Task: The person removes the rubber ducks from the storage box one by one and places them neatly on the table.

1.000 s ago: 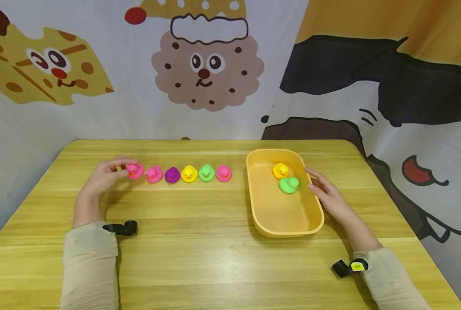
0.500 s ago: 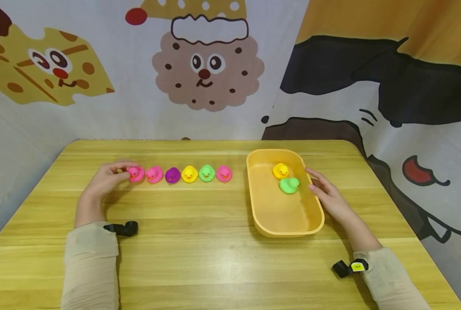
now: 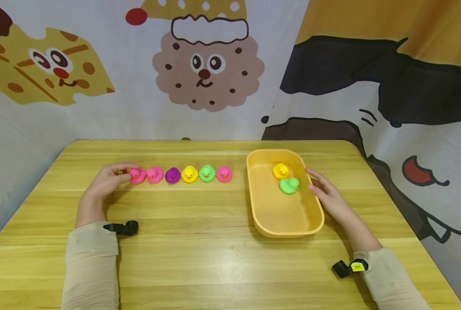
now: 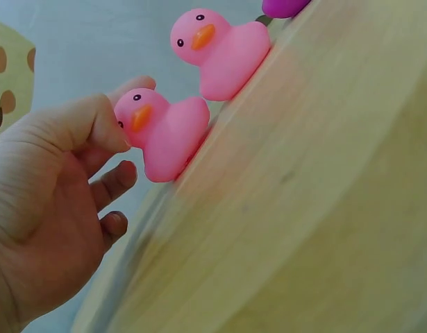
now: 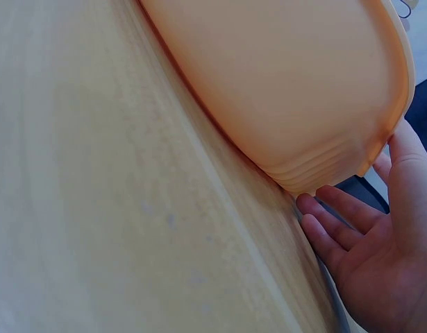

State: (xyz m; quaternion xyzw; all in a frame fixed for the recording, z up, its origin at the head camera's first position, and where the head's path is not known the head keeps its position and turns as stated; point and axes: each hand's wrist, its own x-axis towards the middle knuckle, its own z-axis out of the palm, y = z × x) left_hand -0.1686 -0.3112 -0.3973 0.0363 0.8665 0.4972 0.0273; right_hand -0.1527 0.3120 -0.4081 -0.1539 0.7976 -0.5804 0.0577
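My left hand point(image 3: 108, 178) pinches a pink rubber duck point(image 4: 164, 135) by its head between thumb and forefinger. The duck sits on the table at the left end of a row. Right beside it stands a second pink duck point(image 3: 154, 175), followed by a purple duck point(image 3: 172, 175), a yellow duck point(image 3: 189, 174), a green duck point(image 3: 207, 173) and another pink duck point(image 3: 224, 174). On the right, my right hand point(image 3: 329, 196) holds the side of a yellow plastic basin point(image 3: 284, 215), thumb over the rim and fingers along the outer wall.
Inside the basin lie a yellow duck point(image 3: 280, 171) and a green duck point(image 3: 289, 185). The wooden table point(image 3: 191, 258) ends at a cartoon-printed cloth point(image 3: 230, 120) behind it. Small black cameras are strapped at both wrists.
My left hand has slid slightly right with its pink duck, bringing it up close to the neighbouring pink duck. The right hand and the basin have stayed in place.
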